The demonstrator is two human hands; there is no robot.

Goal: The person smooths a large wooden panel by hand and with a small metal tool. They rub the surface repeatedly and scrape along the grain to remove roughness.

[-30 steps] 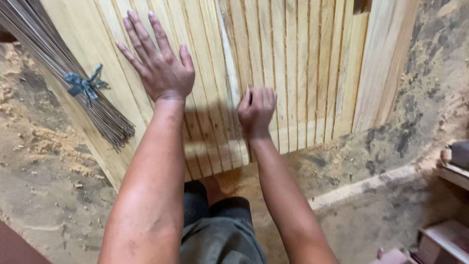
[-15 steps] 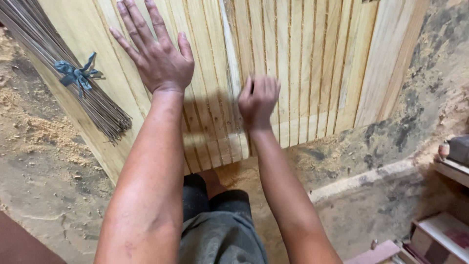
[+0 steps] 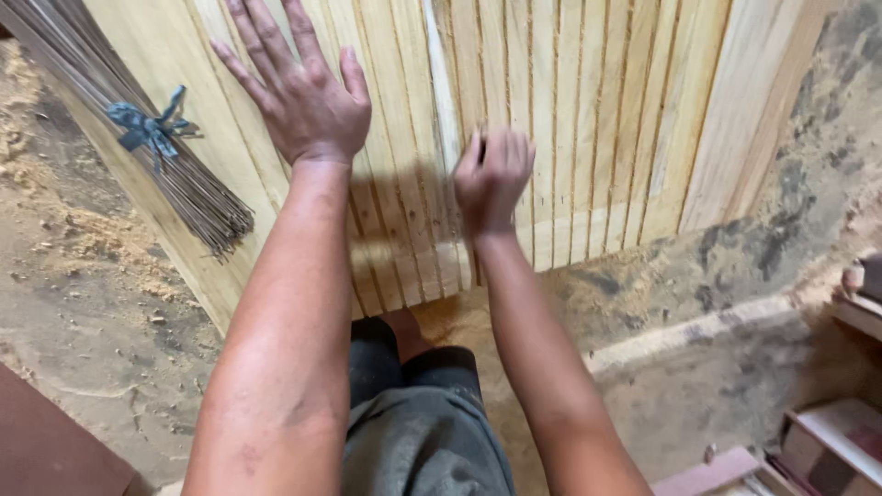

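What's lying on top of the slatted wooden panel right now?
A tied bundle of thin sticks lies across its left side, and the left hand rests flat on the slats. The right hand hides whatever it holds.

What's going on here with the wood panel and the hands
A person is working at a slatted panel of pale wood that lies on a sawdust-covered floor. The left hand lies flat, fingers spread, on the slats. The right hand is curled loosely against a slat lower down; whether it grips anything is hidden. A bundle of thin sticks, tied with a dark strip, lies across the panel's left edge.
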